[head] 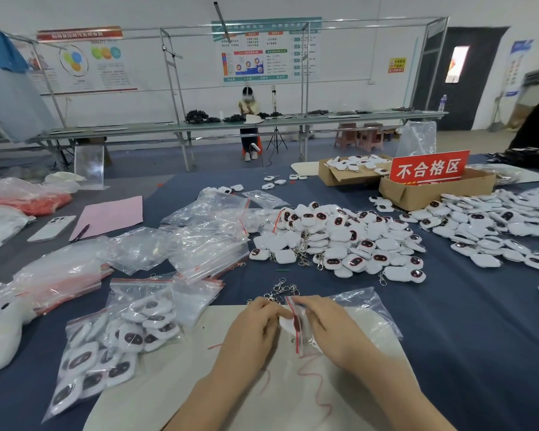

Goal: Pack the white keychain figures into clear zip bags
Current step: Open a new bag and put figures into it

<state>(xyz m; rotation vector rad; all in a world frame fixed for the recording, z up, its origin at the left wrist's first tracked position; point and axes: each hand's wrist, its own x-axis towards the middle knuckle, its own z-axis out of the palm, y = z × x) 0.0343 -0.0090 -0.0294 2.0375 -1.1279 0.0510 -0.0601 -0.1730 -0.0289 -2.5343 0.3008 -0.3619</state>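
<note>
Bagging: left hand (255, 325) pinches white keychain figure (285, 325); the zip bag (305, 337), pinched by the right hand (327, 325), lies just right of that grip.

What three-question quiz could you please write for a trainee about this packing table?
1. True or false: the left hand and the right hand both hold one zip bag.
2. Where do the filled bags lie? A) to the left of the hands B) inside a carton C) on the pink sheet
3. Fill in: the red sign stands in a ______ box.
Key: 1 true; 2 A; 3 cardboard.
</note>
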